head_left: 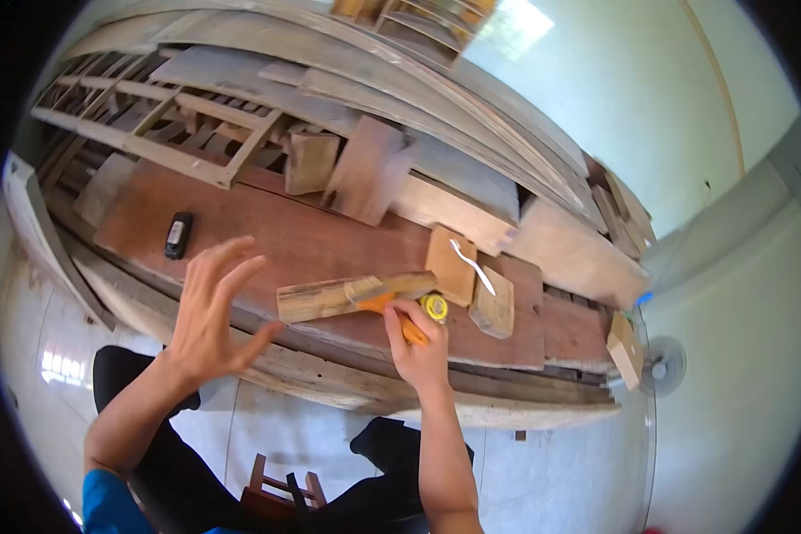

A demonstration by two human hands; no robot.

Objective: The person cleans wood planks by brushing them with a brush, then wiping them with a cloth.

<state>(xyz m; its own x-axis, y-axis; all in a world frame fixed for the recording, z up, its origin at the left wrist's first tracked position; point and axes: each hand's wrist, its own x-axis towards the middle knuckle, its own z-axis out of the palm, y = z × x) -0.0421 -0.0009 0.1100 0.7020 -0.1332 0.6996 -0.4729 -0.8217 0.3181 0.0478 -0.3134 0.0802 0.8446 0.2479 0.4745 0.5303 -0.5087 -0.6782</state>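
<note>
My right hand is closed around the orange handle of a paintbrush. Its tan bristles rest on or just over a rough wooden piece lying on the reddish-brown board. My left hand is raised to the left of that piece, fingers spread, holding nothing. Beside my right hand sits a yellow round item, possibly a tape measure. Two small wood blocks lie to the right, and a white toothbrush stretches across them. A small black object with a white label is on the board at left.
Long planks and a slatted wooden frame are stacked behind the reddish-brown board. A floor fan stands at right. Below is a small wooden stool, between the person's legs. A pale wall rises at right.
</note>
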